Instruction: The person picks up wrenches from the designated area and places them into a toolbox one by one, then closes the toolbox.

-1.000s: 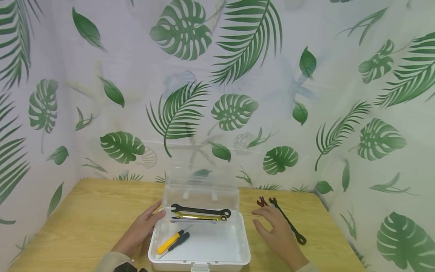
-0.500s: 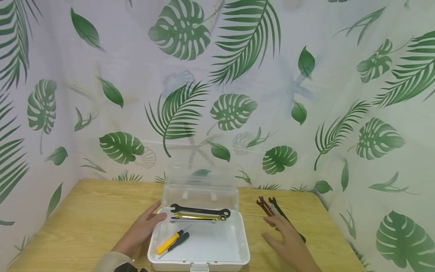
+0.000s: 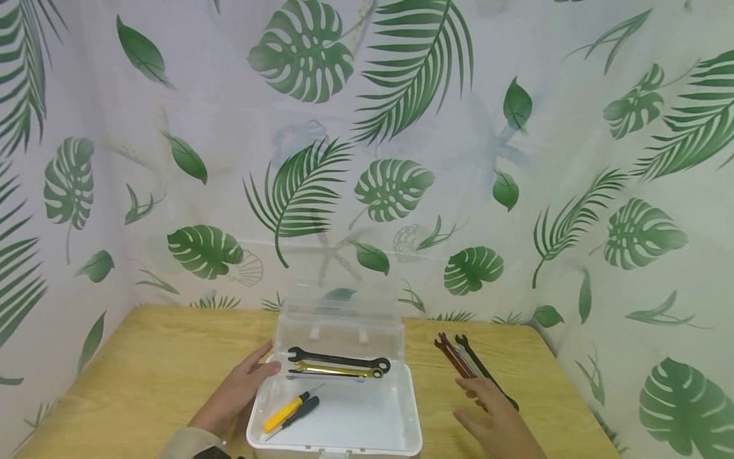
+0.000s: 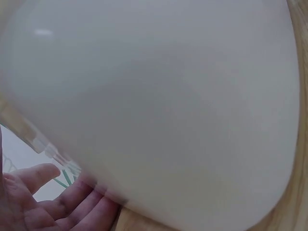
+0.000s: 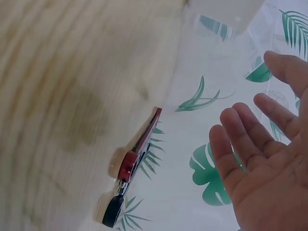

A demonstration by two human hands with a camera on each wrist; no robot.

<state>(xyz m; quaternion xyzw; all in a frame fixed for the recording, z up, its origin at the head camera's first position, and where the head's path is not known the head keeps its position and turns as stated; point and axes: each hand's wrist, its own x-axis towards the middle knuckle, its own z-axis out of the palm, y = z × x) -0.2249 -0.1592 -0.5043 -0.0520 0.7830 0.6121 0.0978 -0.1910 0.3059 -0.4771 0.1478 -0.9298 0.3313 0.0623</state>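
Note:
In the head view, my left hand (image 3: 237, 392) rests at the back left corner of a white toolbox (image 3: 367, 414), thumb at its rim. The left wrist view has its fingers (image 4: 89, 204) against the outer wall. My right hand (image 3: 501, 424) is right of the box, fingers apart and holding nothing. Its fingertips overlap the near ends of a red wrench (image 3: 454, 358) and thinner wrenches, one purple-tipped. Beside them lies a long black wrench (image 3: 480, 363). Inside the box are a yellow-handled screwdriver (image 3: 285, 414) and a black-handled screwdriver (image 3: 301, 413).
A ledge at the back of the box bears a black wrench (image 3: 338, 360) and a gold wrench (image 3: 335, 369). The clear lid (image 3: 338, 331) stands raised behind it. A leaf-print sheet (image 3: 401, 255) hangs behind the wooden table (image 3: 183, 344).
My right hand has moved to the right and nearer the front, uncovering more of the red and purple wrenches. The left hand has stayed at the box corner.

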